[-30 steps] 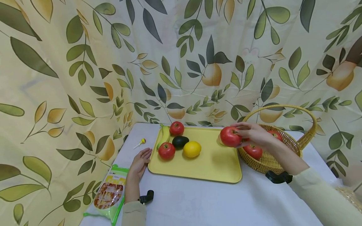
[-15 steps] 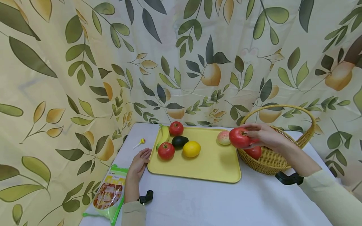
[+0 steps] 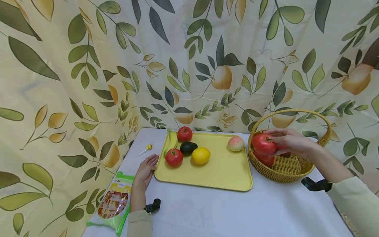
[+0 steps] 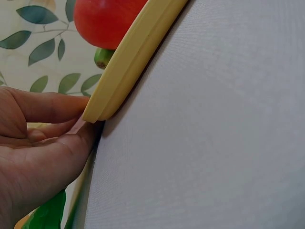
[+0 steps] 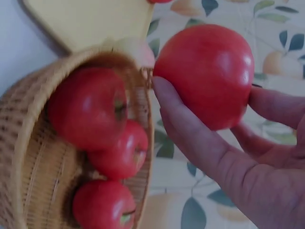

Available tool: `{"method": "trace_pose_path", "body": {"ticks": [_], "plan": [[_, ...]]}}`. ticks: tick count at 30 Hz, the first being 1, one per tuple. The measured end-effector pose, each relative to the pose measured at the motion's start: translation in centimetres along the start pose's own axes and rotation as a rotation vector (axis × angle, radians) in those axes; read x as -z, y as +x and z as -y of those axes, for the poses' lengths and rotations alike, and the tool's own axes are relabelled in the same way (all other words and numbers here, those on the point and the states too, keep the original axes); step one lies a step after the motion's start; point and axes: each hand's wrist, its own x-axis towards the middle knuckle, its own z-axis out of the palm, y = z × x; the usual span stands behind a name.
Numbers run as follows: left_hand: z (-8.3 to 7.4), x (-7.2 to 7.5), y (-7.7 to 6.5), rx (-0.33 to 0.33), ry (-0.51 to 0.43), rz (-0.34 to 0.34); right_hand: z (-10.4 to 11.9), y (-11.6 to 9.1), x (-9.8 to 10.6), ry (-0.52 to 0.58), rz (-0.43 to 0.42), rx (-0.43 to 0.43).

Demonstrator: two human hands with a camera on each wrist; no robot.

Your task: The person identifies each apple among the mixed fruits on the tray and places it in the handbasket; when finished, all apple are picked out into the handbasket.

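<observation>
Over the wicker basket point(image 3: 281, 171), at the right of the white table point(image 3: 225, 214), the right hand point(image 3: 291, 142) grips a red tomato point(image 3: 264, 144), thumb and fingers curled round it; the fruit hangs above the basket's near rim, not yet set down. The right wrist view shows three more red tomatoes point(image 5: 88, 107) already lying inside the basket.

Left hand point(image 3: 145, 171) lies flat on the table, fingers straight and relaxed, fingertips touching the near left corner of the yellow tray point(image 3: 225, 177).

On the tray remain: two tomatoes point(image 3: 174, 157), one at the far edge and one nearer; a banana point(image 3: 172, 141); an avocado point(image 3: 188, 148); a lemon point(image 3: 200, 155); and, apart at the far right corner, a peach point(image 3: 235, 144).

Judgement: the tomato sorting into the basket is more than half done; the held fruit awaits release and two tomatoes are left on the tray.
</observation>
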Motion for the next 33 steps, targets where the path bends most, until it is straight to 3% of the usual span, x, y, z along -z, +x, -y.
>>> {"method": "trace_pose_path", "body": {"ticks": [7, 15, 21, 28, 33], "plan": [[0.1, 0.0, 0.0, 0.004, -0.002, -0.003, -1.4, -0.6, 2.5, -0.055, 0.070, -0.030], [0.1, 0.0, 0.1, -0.001, -0.004, -0.004, -3.2, -0.7, 5.2, -0.045, 0.134, -0.084], [0.0, 0.0, 0.0, -0.004, -0.004, 0.004, -4.4, -0.7, 6.9, -0.054, 0.172, -0.061], [0.0, 0.0, 0.0, -0.003, -0.009, 0.009, -5.8, -0.6, 8.1, -0.006, 0.232, -0.086], [-0.1, -0.1, -0.2, -0.013, -0.007, 0.009, -6.4, -0.6, 8.5, -0.029, 0.256, -0.095]]}}
